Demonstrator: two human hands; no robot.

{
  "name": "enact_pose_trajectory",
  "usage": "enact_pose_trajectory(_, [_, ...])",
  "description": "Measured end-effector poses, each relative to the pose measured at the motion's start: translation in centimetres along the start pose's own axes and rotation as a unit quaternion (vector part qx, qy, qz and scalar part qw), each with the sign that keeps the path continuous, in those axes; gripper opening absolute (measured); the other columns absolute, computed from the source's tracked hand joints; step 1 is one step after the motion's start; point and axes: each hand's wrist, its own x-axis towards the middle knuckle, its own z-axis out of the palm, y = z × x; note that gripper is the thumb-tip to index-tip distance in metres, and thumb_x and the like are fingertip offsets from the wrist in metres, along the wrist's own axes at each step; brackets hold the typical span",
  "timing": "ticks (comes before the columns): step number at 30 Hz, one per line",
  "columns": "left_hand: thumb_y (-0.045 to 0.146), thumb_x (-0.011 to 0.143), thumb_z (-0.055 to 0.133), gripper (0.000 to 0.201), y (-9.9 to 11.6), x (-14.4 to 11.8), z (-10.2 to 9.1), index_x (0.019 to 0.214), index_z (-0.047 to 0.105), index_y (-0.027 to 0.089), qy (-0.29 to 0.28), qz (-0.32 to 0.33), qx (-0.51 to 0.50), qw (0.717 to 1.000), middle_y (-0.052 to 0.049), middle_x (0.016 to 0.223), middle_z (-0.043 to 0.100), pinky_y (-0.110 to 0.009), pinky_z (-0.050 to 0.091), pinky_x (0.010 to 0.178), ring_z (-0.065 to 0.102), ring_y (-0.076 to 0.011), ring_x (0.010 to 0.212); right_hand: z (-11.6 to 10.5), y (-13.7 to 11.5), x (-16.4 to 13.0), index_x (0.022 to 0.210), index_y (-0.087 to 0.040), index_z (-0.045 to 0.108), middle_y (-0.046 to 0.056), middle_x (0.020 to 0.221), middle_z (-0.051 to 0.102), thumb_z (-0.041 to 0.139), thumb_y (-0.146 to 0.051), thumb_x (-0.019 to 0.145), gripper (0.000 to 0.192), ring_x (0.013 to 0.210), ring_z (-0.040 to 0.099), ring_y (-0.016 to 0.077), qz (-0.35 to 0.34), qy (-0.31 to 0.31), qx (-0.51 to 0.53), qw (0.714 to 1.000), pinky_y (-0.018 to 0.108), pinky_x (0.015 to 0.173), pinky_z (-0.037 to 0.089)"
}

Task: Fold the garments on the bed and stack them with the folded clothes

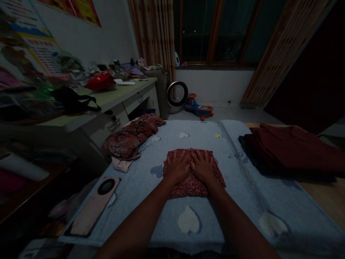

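Fingers [198, 155] of the left hand [177, 169] and the right hand [202, 169] lie spread and straight, palms down, gripping nothing. Both hands press flat on a folded red cloth with pale speckles [188, 186], roughly square, the hands side by side on its upper half. Bare forearms reach in from the near edge. The folded cloth sits mid-surface on a light-blue fabric cover with heart motifs [229, 205]; one large white heart [188, 220] shows just below it.

Left of the hands lies a crumpled, red-and-dark patterned cloth [132, 135], a pale pink piece of fabric [122, 164] poking out beneath. Nearer, a pale pink rectangular phone with a round dark camera ring [91, 207] rests at the cover's left edge. To the right, well apart, a folded dark-red garment [293, 147] lies on darker folded fabric [252, 158]; the room is dim, so that may be black or navy.

Farther off are a cluttered green-topped desk [113, 100], a round appliance door with a black rim [182, 85] and a blue-and-orange plastic ride-on toy [198, 108].
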Motion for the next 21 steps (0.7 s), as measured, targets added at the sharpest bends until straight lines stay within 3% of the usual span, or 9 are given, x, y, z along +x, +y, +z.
enact_pose_trajectory(4, [0.046,0.095,0.041,0.055,-0.1,-0.3,-0.3,0.149,0.039,0.034,0.003,-0.003,-0.013,1.000,-0.001,0.162,0.027,-0.068,0.008,0.114,0.010,-0.0384,0.149,0.2,0.5,0.3,0.150,-0.028,0.040,0.006,0.160,0.029,0.046,-0.045,0.093,0.059,0.145,0.020,0.0410,0.019,0.008,0.020,1.000,0.065,0.112,0.016])
enact_pose_trajectory(7, [0.045,0.095,0.043,0.058,-0.8,-0.1,-1.0,0.150,0.036,0.030,0.000,-0.006,-0.048,0.999,-0.004,0.162,0.026,-0.060,0.011,0.117,0.013,-0.0344,0.150,0.1,2.1,0.9,0.150,-0.019,0.037,0.013,0.160,0.027,0.047,-0.047,0.092,0.065,0.145,0.025,0.0365,0.042,0.015,0.054,0.998,0.056,0.115,0.021])
enact_pose_trajectory(9, [0.042,0.094,0.046,0.060,-1.7,0.4,-1.8,0.151,0.034,0.026,0.014,-0.047,-0.070,0.996,-0.008,0.161,0.027,-0.055,0.017,0.118,0.017,-0.0322,0.149,-0.1,3.7,1.5,0.149,-0.012,0.035,0.020,0.158,0.029,0.052,-0.046,0.090,0.070,0.144,0.027,0.0353,0.077,0.036,0.080,0.993,0.053,0.114,0.025])
enact_pose_trajectory(12, [0.037,0.089,0.054,0.065,-3.6,1.9,-3.3,0.149,0.035,0.020,0.027,-0.119,-0.093,0.988,-0.014,0.157,0.034,-0.046,0.027,0.115,0.029,-0.0311,0.145,-0.8,6.3,2.6,0.148,-0.010,0.035,0.023,0.148,0.043,0.063,-0.043,0.080,0.080,0.136,0.040,0.0349,0.130,0.048,0.137,0.981,0.051,0.109,0.033])
enact_pose_trajectory(16, [0.028,0.078,0.066,0.074,-5.4,4.2,-5.3,0.145,0.038,0.014,-0.075,-0.126,-0.109,0.983,-0.018,0.141,0.053,-0.030,0.044,0.098,0.056,-0.0257,0.125,-2.2,8.1,4.2,0.146,-0.010,0.036,0.018,0.126,0.062,0.070,-0.037,0.073,0.085,0.107,0.063,0.0255,0.141,-0.030,0.249,0.958,0.037,0.092,0.048])
enact_pose_trajectory(18, [0.023,0.070,0.069,0.074,-5.8,5.1,-6.0,0.140,0.045,0.014,-0.120,-0.121,-0.109,0.979,-0.016,0.129,0.063,-0.027,0.050,0.084,0.066,-0.0239,0.108,-3.0,8.2,5.0,0.136,-0.009,0.049,0.015,0.116,0.066,0.071,-0.034,0.071,0.072,0.096,0.065,0.0226,0.126,-0.083,0.257,0.954,0.032,0.083,0.050])
enact_pose_trajectory(21, [0.020,0.062,0.072,0.060,-5.7,6.1,-6.8,0.120,0.062,0.013,-0.176,-0.111,-0.105,0.972,-0.012,0.107,0.073,-0.026,0.051,0.067,0.070,-0.0229,0.083,-3.8,8.1,6.1,0.105,-0.012,0.067,0.009,0.096,0.072,0.071,-0.029,0.069,0.040,0.080,0.065,0.0196,0.103,-0.163,0.244,0.950,0.027,0.070,0.049])
